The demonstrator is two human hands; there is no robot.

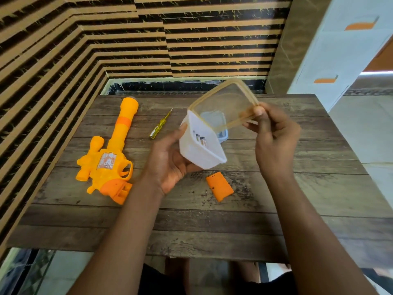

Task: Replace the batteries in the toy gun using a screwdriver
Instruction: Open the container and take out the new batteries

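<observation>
Batteries [201, 139] in container [198, 155], lid [230, 99] in right hand [274, 141]

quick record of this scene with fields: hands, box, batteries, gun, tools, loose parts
left hand: holds the plastic box, tilted, above the table
right hand: pinches the lid by its edge, lifted off the box
batteries: inside the box, against its lower wall
toy gun: lying on the table's left side, grip compartment looks open
screwdriver: on the table between gun and box, untouched
battery cover: off the gun, on the table, a small screw beside it
</observation>
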